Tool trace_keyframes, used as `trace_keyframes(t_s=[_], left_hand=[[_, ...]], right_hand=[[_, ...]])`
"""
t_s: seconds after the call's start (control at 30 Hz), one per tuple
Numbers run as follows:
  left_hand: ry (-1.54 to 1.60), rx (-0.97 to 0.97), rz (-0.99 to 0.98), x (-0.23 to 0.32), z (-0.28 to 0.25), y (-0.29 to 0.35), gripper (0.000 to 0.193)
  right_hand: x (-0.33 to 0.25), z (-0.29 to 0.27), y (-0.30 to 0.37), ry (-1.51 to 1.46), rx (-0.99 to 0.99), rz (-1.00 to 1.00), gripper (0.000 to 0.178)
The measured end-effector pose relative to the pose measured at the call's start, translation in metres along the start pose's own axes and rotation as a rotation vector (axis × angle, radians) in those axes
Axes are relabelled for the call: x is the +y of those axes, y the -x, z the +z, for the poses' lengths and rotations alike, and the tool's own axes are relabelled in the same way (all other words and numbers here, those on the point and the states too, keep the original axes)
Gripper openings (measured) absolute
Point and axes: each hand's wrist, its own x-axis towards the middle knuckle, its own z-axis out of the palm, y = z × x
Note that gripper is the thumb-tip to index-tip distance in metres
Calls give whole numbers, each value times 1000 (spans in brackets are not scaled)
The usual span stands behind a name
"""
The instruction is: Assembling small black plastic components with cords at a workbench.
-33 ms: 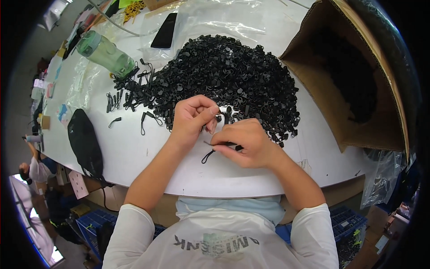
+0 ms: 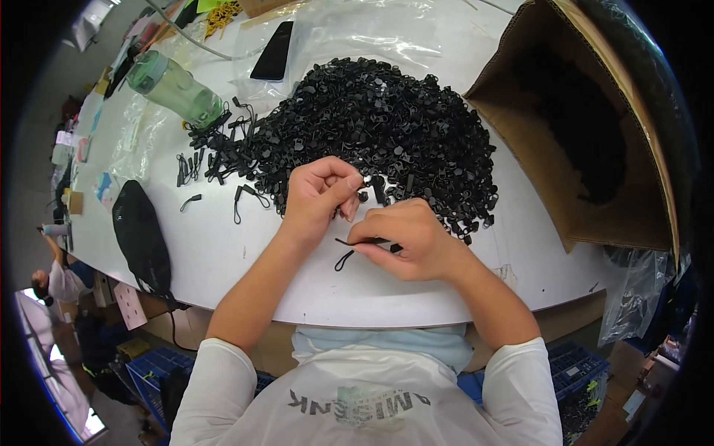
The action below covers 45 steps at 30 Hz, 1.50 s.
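Note:
My left hand is closed in a pinch, its thumb and forefinger on a small black zipper slider that the fingers partly cover. Just to its right and nearer me, my right hand is closed on a thin dark rod whose tip points left. Below that rod shows a black cord loop; whether the right hand also grips it I cannot tell. Beyond both hands rises a large pile of small black zipper sliders. A few single black pieces lie between the hands and the pile.
Black cord zipper pulls lie left of the pile, by a green bottle. A phone rests on clear plastic at the back. A black pouch is at left. On the right, an open cardboard box holds black pieces.
The rod in my right hand has shifted slightly, its tip a little lower and farther left. My left hand has barely moved.

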Motion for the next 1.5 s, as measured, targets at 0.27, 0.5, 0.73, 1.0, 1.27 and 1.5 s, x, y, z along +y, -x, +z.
trace_keyframes(t_s=[0.27, 0.5, 0.73, 1.0, 1.27, 1.5], left_hand=[[60, -3, 12, 12, -6, -3, 17], [242, -115, -98, 19, -4, 2, 15], [-20, -169, -164, 17, 0, 7, 18], [-242, -223, 112, 18, 12, 17, 18], [-543, -147, 313, 15, 20, 20, 18], [-105, 3, 13, 15, 25, 17, 14]], right_hand=[[7, -22, 0, -92, -24, 21, 18], [16, -16, 0, 252, 85, 284, 49], [15, 2, 2, 192, 20, 220, 28], [12, -6, 1, 175, 66, 247, 8], [10, -5, 3, 383, -1, 207, 12], [3, 1, 1, 445, 1, 199, 16]])
